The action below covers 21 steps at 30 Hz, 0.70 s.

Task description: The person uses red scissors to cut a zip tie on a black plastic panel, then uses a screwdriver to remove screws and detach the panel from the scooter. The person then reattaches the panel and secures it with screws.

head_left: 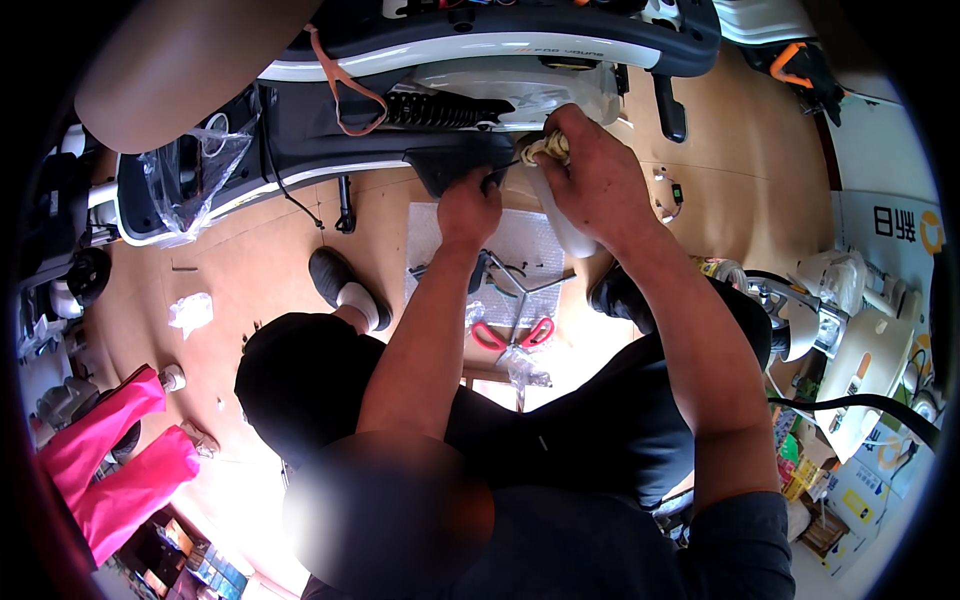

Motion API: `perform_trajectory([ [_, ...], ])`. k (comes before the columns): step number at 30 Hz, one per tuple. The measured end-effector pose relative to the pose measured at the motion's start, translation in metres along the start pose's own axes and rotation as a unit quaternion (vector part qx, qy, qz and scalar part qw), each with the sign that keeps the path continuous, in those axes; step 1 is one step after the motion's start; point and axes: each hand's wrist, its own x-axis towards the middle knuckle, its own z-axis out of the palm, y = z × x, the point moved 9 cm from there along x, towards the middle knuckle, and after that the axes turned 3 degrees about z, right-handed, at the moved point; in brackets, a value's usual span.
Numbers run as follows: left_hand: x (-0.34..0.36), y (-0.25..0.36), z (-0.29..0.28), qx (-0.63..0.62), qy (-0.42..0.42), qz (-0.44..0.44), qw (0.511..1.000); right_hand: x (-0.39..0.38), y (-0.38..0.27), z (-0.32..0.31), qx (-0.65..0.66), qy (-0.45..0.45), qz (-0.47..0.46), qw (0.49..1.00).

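Note:
My left hand has curled fingers at a black plastic part on the underside of a scooter-like frame; what its fingertips hold is unclear. My right hand grips a bundled cream cord-like piece just right of that part, over a long translucent white piece. A black coil spring lies above both hands. An orange strap hangs over the frame. Below, a bubble-wrap sheet carries a metal three-arm tool and red-handled scissors.
Crumpled clear plastic hangs on the frame's left. Pink fabric pieces lie lower left. White vehicle parts and boxes crowd the right. My feet stand on the tan floor, a white scrap to their left.

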Motion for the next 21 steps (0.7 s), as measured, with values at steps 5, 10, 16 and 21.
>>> perform_trajectory([
  [5, -0.003, -0.005, -0.004, -0.043, 0.033, -0.019, 0.998, 0.005, -0.005, 0.0, 0.019, 0.009, -0.021, 1.0],
  [10, -0.013, -0.012, -0.002, -0.054, 0.024, -0.077, 0.995, 0.021, -0.021, 0.003, -0.016, 0.001, -0.088, 0.996],
  [16, -0.026, -0.04, 0.026, -0.136, -0.03, -0.17, 0.975, 0.046, -0.018, 0.012, -0.064, -0.029, 0.001, 0.998],
  [21, -0.033, -0.084, 0.064, -0.265, -0.086, -0.215, 0.936, 0.045, -0.036, 0.016, 0.013, -0.027, 0.002, 1.0],
])
